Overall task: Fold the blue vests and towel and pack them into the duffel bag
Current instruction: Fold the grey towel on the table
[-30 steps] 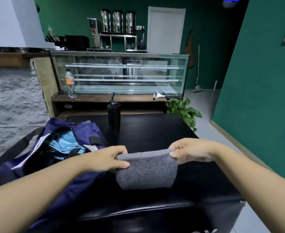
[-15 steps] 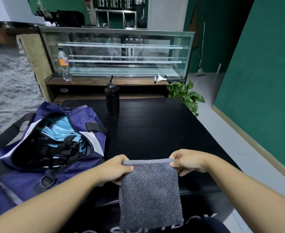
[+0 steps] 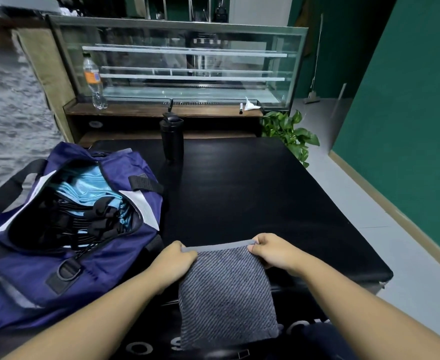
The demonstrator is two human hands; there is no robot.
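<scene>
Towel (image 3: 226, 294) top edge pinched by L hand (image 3: 175, 261) & R hand (image 3: 273, 252) fingers, over table (image 3: 252, 188) near edge, duffel bag (image 3: 65, 255) just left.

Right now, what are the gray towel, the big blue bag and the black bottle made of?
The towel looks like soft woven cloth: slanted ribbed lines, limp hang, flat hem on top. The duffel bag looks like nylon-type fabric: faint sheen, creases, webbing straps. The bottle is matte black, maybe plastic or coated metal; I can't tell which.

Partly hidden white letters "O", "S", "O" on the black table's front edge (image 3: 141, 348); no whole word readable
</scene>
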